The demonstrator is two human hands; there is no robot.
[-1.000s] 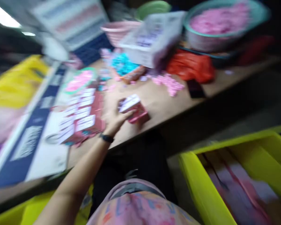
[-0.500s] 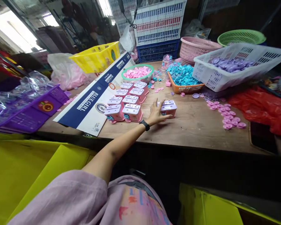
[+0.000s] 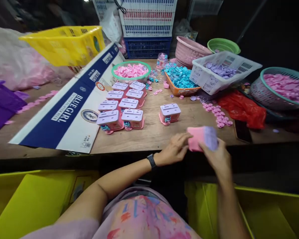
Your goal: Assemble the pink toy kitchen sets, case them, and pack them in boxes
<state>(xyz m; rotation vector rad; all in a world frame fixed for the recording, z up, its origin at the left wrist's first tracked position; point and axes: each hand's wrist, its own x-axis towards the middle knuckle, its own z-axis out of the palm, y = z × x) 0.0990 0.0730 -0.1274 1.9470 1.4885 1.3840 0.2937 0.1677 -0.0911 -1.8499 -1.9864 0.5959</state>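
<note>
Both my hands meet at the table's near edge around a pink toy house with a lilac roof (image 3: 202, 138), which looks blurred. My right hand (image 3: 216, 157) wraps it from below and the right. My left hand (image 3: 173, 150), with a black wristband, touches its left side with bent fingers. Another pink house (image 3: 169, 113) stands alone on the wooden table (image 3: 154, 132) just beyond my hands. Several more houses (image 3: 122, 104) stand in two rows to the left.
A blue and white cardboard sheet (image 3: 64, 109) lies at the left. Behind are a bowl of pink parts (image 3: 131, 70), an orange tray of blue parts (image 3: 180, 78), a white basket of lilac parts (image 3: 221, 71), a teal basket (image 3: 284, 86), loose pink discs (image 3: 218, 114) and yellow bins (image 3: 269, 212) below.
My left hand let go of the lone house and drew back to the near edge. My right hand came into view with a new house. The camera swung right.
</note>
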